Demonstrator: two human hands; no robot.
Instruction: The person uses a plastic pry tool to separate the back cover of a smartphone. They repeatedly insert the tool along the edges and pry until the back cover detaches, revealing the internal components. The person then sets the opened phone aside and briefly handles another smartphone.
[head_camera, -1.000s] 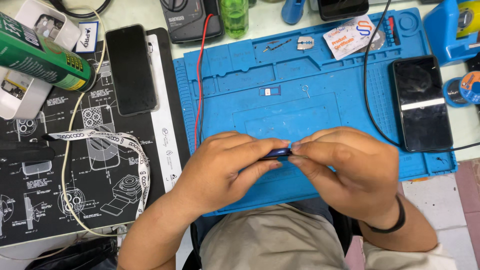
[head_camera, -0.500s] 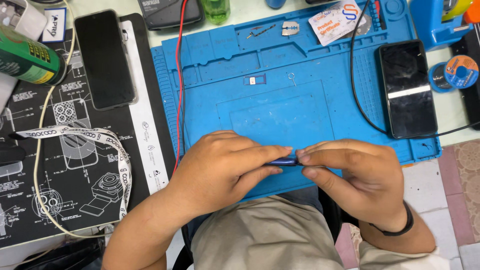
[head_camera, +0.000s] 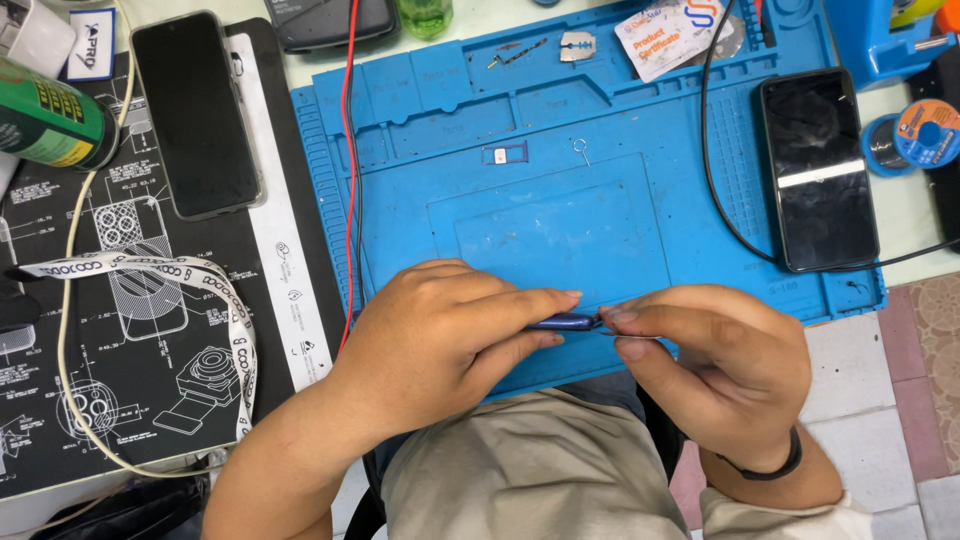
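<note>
Holding a thin dark-blue phone (head_camera: 563, 322) edge-on between both hands, you have it low over the near edge of the blue work mat (head_camera: 560, 230), just above your lap. Your left hand (head_camera: 440, 335) is curled closed around its left part, fingers stretched along the top and thumb beneath. Your right hand (head_camera: 715, 355) is pinched closed at its right end, fingertips meeting the phone; most of the phone is hidden by your fingers, so only a short strip shows.

Beyond your hands the middle of the mat lies bare, with a small card tray (head_camera: 503, 154) and a pin tool (head_camera: 582, 149) farther up, well apart from the phone. A razor blade (head_camera: 577, 45) and a printed card (head_camera: 672, 33) sit in the mat's far trays. A black phone (head_camera: 818, 168) lies on the mat's right side, with a black cable (head_camera: 722, 190) curving past it. A red wire (head_camera: 349, 150) runs down the mat's left edge.

Left of the mat, a black printed mat (head_camera: 130, 330) carries another dark phone (head_camera: 196, 113), a white lanyard (head_camera: 190, 290) and a cream cord (head_camera: 70, 330). A green can (head_camera: 45, 120) lies at the far left of the tabletop, and a solder spool (head_camera: 925, 133) at the far right.
</note>
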